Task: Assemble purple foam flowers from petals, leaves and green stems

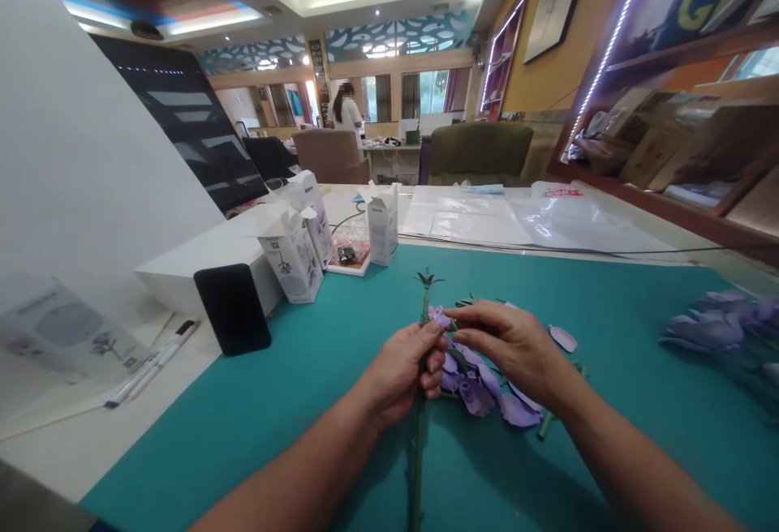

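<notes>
Running through the left hand (pixel 405 366), fingers wrapped tight, was one green stem (pixel 417 451), leafy-tipped, above a teal mat (pixel 292 402); adjoining, a small purple flower (pixel 438 315) at the half-curled right hand (pixel 514 345), its hold unclear; purple petals (pixel 476 394) lay beneath, white boxes (pixel 383 228) beyond.

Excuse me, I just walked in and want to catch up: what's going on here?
A person is handling an artificial flower. The left hand grips a green stem, held roughly upright, with pointed green tips at its top. The right hand is at a small purple bloom beside the left; whether it pinches it is hard to tell. Loose purple petals lie on the green mat around there, and more purple flowers lie at the far right.
</notes>
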The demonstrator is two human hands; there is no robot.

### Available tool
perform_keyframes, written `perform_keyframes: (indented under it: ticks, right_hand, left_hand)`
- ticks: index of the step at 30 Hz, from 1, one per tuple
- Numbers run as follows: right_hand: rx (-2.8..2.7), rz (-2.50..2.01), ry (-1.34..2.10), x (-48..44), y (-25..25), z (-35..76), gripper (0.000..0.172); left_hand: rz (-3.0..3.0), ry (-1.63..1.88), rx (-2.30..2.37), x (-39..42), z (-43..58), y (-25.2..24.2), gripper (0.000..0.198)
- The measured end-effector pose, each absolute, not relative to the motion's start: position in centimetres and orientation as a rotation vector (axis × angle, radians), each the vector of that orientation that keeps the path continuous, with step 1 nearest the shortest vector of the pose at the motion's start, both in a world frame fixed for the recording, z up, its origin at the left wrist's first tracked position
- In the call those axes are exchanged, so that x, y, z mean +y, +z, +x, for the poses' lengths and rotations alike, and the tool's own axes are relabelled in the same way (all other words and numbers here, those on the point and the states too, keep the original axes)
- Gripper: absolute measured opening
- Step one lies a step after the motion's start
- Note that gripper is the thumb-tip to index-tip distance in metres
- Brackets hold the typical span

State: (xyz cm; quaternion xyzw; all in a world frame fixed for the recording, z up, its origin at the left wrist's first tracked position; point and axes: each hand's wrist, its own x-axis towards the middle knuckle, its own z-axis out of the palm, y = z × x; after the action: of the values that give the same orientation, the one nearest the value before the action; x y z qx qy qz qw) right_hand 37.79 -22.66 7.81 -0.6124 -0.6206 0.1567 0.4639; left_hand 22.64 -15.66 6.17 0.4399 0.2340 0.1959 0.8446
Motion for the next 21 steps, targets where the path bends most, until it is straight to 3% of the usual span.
perform_keyframes:
  ticks: [14, 21]
  right_hand:
    - [-1.564, -1.487, 0.360, -22.5, 7.4, 37.6, 0.024]
    - [-1.474, -1.468, 0.457, -22.8, 7.9, 38.1, 0.027]
  left_hand:
    - [0.879, 0.443, 0.491, -15.9, 22.8, 6.1, 0.030]
    - [0.824, 0.394, 0.388, -15.5, 22.4, 6.9, 0.040]
